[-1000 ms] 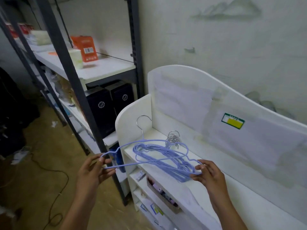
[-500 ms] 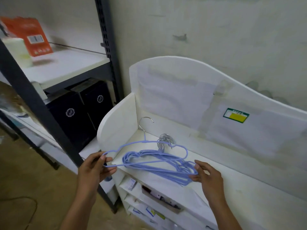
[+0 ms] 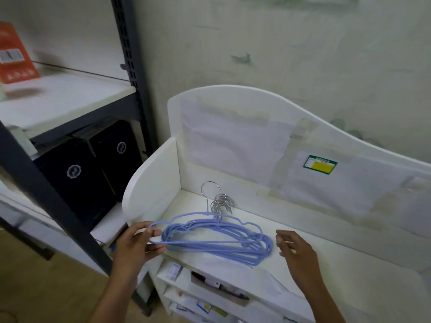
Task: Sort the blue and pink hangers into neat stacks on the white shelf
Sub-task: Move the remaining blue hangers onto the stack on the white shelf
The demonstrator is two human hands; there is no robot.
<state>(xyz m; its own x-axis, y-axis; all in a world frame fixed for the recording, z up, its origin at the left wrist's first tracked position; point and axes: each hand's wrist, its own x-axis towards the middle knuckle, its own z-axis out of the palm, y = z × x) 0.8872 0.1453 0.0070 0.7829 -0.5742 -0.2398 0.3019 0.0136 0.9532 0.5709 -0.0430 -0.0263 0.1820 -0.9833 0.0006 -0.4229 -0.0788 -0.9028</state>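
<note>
Pinching top blue hanger (image 3: 210,231), left hand (image 3: 137,247); right hand (image 3: 296,250) fingers loose, holding nothing; stack count unclear.

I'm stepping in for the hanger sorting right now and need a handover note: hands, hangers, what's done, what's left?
Left hand pinches the left end of the top blue hanger, held just above the blue stack.
Right hand is open, beside the stack's right end, holding nothing.
Done: blue stack lies on the white shelf, hooks toward the back.
Left: settle the top hanger. No pink hangers in view.
</note>
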